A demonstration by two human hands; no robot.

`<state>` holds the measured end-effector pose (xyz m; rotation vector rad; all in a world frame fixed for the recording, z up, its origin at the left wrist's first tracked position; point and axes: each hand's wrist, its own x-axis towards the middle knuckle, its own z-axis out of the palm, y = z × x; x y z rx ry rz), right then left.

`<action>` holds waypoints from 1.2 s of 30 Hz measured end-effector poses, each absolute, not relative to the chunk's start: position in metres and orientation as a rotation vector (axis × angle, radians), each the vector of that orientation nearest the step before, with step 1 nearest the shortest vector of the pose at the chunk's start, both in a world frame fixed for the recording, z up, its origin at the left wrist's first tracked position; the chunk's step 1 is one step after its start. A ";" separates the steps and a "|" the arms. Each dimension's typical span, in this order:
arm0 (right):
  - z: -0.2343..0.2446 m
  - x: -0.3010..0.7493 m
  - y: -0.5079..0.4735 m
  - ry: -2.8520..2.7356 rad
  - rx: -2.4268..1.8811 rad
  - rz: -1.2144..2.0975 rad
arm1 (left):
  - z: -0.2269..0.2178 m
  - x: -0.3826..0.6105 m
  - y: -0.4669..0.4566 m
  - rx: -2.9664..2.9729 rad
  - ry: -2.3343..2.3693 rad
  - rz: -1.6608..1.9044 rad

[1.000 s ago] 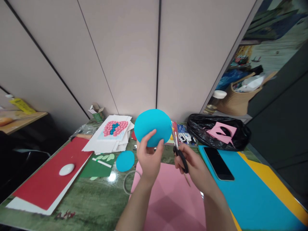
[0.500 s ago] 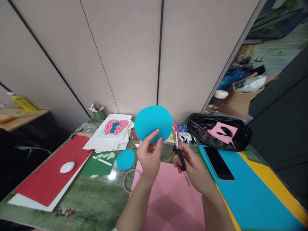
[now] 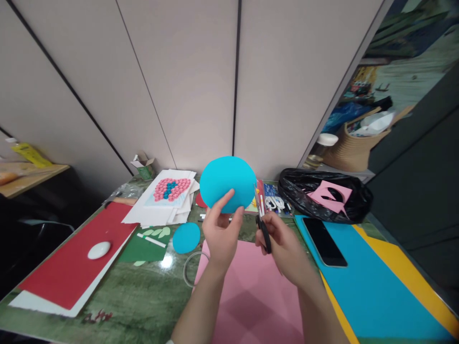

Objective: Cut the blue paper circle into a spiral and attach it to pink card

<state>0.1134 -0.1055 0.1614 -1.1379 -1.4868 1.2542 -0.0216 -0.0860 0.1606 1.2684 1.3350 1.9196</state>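
In the head view my left hand (image 3: 221,234) grips a large blue paper circle (image 3: 228,177) by its lower edge, holding it up above the table. Fingers of that hand lie across the paper's face. My right hand (image 3: 281,239) is closed around black-handled scissors (image 3: 263,229), whose blades point up beside the circle's right edge. Whether the blades touch the paper I cannot tell. Below both hands lies a pink sheet (image 3: 258,291). A smaller blue paper circle (image 3: 186,237) rests flat to the left, near a roll of tape (image 3: 190,270).
On the left are red paper (image 3: 79,253) with a white mouse (image 3: 99,250), green paper (image 3: 143,246) and a stack of white sheets (image 3: 143,210). A phone (image 3: 324,241) lies on blue paper (image 3: 387,286) at right. Behind it sits a black bag (image 3: 292,184) holding pink scraps (image 3: 333,203).
The view has shifted slightly. Both hands keep their holds on the paper circle and the scissors. The scissors have turned a little, and a thin strip below my right hand shows less.
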 end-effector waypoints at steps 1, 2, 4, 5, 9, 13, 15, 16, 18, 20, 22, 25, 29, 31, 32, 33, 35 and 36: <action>0.161 0.113 -0.106 -1.482 -1.133 1.249 | 0.161 -0.022 -0.086 1.276 1.334 1.919; 0.161 0.113 -0.106 -1.478 -1.127 1.247 | 0.162 -0.022 -0.087 1.288 1.334 1.914; 0.162 0.113 -0.106 -1.478 -1.112 1.239 | 0.163 -0.022 -0.088 1.320 1.336 1.893; 0.163 0.113 -0.106 -1.481 -1.103 1.231 | 0.163 -0.022 -0.088 1.339 1.334 1.882; 0.165 0.116 -0.105 -1.494 -1.095 1.175 | 0.160 -0.020 -0.087 1.407 1.305 1.859; 0.165 0.117 -0.104 -1.509 -1.139 1.131 | 0.157 -0.019 -0.086 1.452 1.281 1.838; 0.164 0.116 -0.103 -1.514 -1.146 1.123 | 0.157 -0.019 -0.085 1.453 1.276 1.830; 0.164 0.115 -0.103 -1.514 -1.148 1.120 | 0.157 -0.019 -0.086 1.449 1.273 1.826; 0.163 0.114 -0.102 -1.513 -1.149 1.112 | 0.157 -0.019 -0.086 1.444 1.269 1.817; 0.162 0.114 -0.102 -1.510 -1.146 1.106 | 0.158 -0.020 -0.086 1.443 1.269 1.812; 0.160 0.114 -0.101 -1.509 -1.148 1.106 | 0.158 -0.020 -0.086 1.442 1.269 1.810; 0.160 0.115 -0.102 -1.506 -1.166 1.108 | 0.158 -0.020 -0.086 1.433 1.264 1.805; 0.159 0.115 -0.102 -1.494 -1.169 1.109 | 0.159 -0.020 -0.086 1.414 1.247 1.808; 0.159 0.114 -0.101 -1.497 -1.170 1.103 | 0.159 -0.021 -0.086 1.413 1.231 1.819; 0.158 0.114 -0.101 -1.499 -1.170 1.101 | 0.160 -0.021 -0.086 1.415 1.225 1.820; 0.158 0.114 -0.101 -1.500 -1.170 1.100 | 0.160 -0.021 -0.086 1.418 1.221 1.819; 0.156 0.115 -0.101 -1.502 -1.166 1.101 | 0.160 -0.021 -0.086 1.426 1.226 1.819; 0.156 0.115 -0.101 -1.502 -1.162 1.101 | 0.159 -0.021 -0.086 1.431 1.232 1.818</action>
